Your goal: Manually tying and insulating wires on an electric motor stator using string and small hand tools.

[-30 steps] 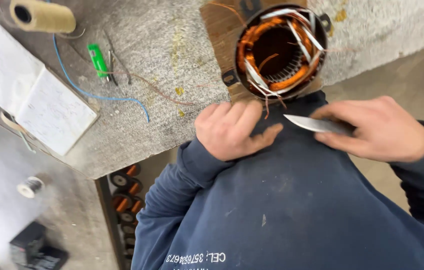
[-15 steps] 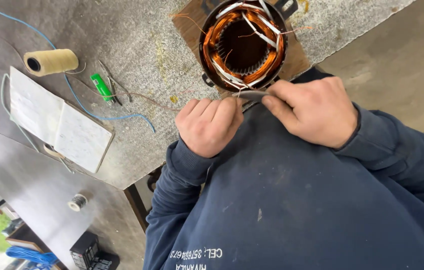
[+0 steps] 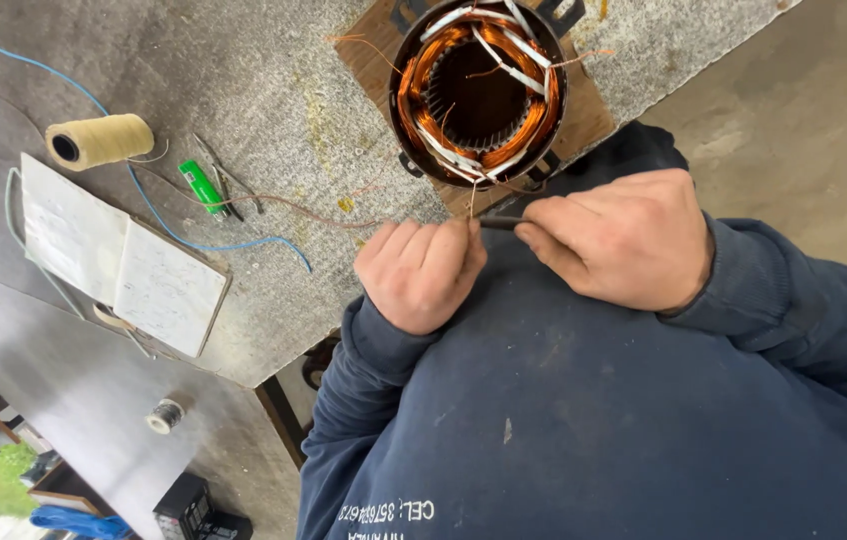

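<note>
A motor stator (image 3: 478, 90) with copper windings and white sleeves stands on a brown board (image 3: 588, 120) at the table's near edge. A thin copper lead wire (image 3: 473, 195) hangs from its lower rim. My left hand (image 3: 423, 270) pinches the end of that wire between thumb and fingers. My right hand (image 3: 623, 240) is closed on a small knife (image 3: 499, 222), whose dark tip points left and meets the wire at my left fingertips. Both hands hover over my dark blue sweatshirt, just below the stator.
On the grey table (image 3: 273, 100) lie a spool of cream twine (image 3: 98, 140), a green lighter (image 3: 203, 187), slim metal pliers (image 3: 233, 185), a blue wire (image 3: 223, 245) and an open notebook (image 3: 123, 260). A small roll (image 3: 165, 415) sits on the floor below.
My right hand has brought the knife from over my chest up to the wire below the stator. My left hand has closed on the wire. The view has shifted so the table appears lower and to the right.
</note>
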